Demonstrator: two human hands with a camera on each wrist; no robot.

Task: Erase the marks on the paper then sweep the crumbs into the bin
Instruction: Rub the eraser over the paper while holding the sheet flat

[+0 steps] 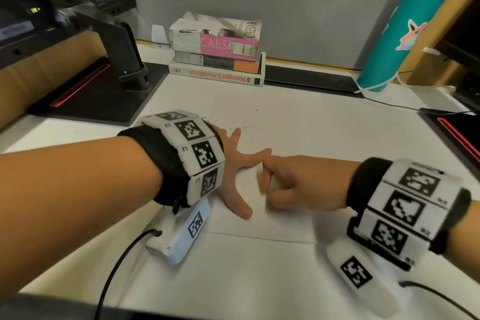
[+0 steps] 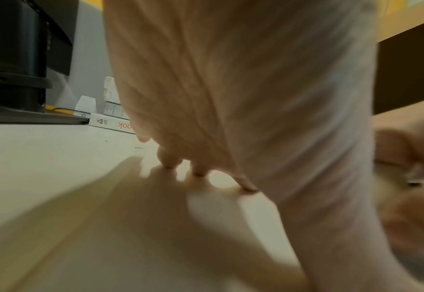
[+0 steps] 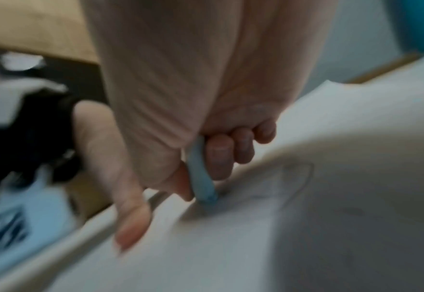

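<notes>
A white sheet of paper (image 1: 298,138) lies flat on the white desk. My left hand (image 1: 237,163) presses on it with fingers spread and straight, its fingertips (image 2: 198,173) touching the sheet. My right hand (image 1: 285,184) pinches a pale blue eraser (image 3: 202,177) between thumb and curled fingers, its tip down on the paper just right of the left thumb. Faint pencil marks (image 3: 298,177) show beside the eraser. Dark eraser crumbs (image 1: 246,128) are scattered beyond the left fingers. No bin is in view.
A stack of books (image 1: 218,54) stands at the back of the desk. A black monitor stand (image 1: 124,60) is at the back left, a teal bottle (image 1: 397,31) at the back right, with a cable (image 1: 389,104) beside it.
</notes>
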